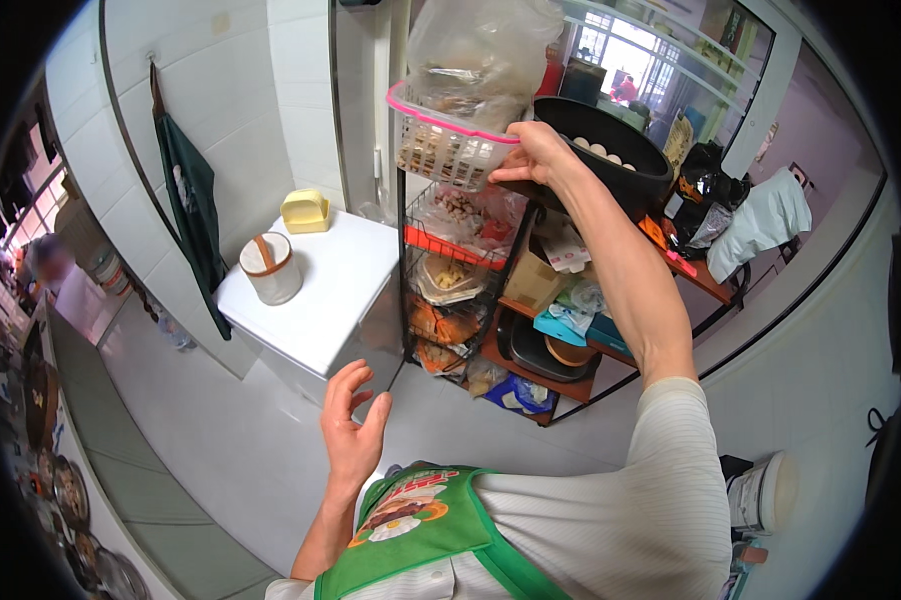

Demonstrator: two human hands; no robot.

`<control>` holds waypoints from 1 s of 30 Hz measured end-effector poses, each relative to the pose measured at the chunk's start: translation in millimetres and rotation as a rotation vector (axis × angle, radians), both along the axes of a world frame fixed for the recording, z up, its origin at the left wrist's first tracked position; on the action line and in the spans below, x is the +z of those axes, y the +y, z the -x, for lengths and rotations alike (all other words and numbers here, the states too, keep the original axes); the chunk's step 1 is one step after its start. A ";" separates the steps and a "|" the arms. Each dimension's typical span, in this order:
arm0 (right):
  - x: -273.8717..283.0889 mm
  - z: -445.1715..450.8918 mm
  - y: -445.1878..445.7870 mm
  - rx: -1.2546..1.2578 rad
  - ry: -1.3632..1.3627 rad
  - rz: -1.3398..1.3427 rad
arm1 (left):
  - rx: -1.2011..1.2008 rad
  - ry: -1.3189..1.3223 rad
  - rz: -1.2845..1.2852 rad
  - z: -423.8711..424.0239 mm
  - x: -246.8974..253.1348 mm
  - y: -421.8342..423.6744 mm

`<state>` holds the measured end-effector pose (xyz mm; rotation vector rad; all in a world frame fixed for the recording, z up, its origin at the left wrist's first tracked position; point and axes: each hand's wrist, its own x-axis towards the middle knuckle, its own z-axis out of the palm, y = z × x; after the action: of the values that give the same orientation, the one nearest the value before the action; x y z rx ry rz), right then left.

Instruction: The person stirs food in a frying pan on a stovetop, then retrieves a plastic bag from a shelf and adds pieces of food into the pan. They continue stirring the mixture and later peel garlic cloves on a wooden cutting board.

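My right hand point(531, 156) grips the near right corner of a white plastic basket point(450, 146) with a pink rim. Clear plastic bags point(480, 52) rise out of this basket, which is at the top of a black wire rack point(404, 270). Part of the basket's right side is behind my fingers. My left hand point(353, 420) is raised over the floor in front of my green apron point(413, 532), fingers apart and holding nothing. Right of the basket, a large black pot point(608, 176) with several eggs point(604, 152) in it sits beyond my right forearm.
Bags and a tray of food fill the lower rack tiers. A shelf unit point(585, 386) beside it holds boxes and pans. A white chest point(330, 292) at left carries a lidded canister point(270, 270) and a yellow container point(306, 211). A bucket point(758, 495) is at right.
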<state>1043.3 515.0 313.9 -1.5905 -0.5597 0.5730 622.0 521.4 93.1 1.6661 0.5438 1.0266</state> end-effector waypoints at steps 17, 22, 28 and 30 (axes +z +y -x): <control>3.0 -92.6 55.1 -0.066 -0.043 0.201 | -0.034 0.055 0.089 4.9 -24.5 72.5; -14.6 -46.1 41.5 -0.439 -0.738 0.359 | 0.017 0.099 0.071 1.8 -26.8 47.3; -154.0 154.6 37.9 -0.043 -0.747 -0.392 | 0.254 0.186 0.219 42.3 -82.2 -10.0; -217.7 216.3 44.5 0.375 -0.887 -0.274 | 0.381 0.235 0.322 62.6 -91.3 -46.4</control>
<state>827.0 559.5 96.2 -1.4280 -1.5505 0.0133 559.4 474.9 1.7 1.4299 1.1544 0.9517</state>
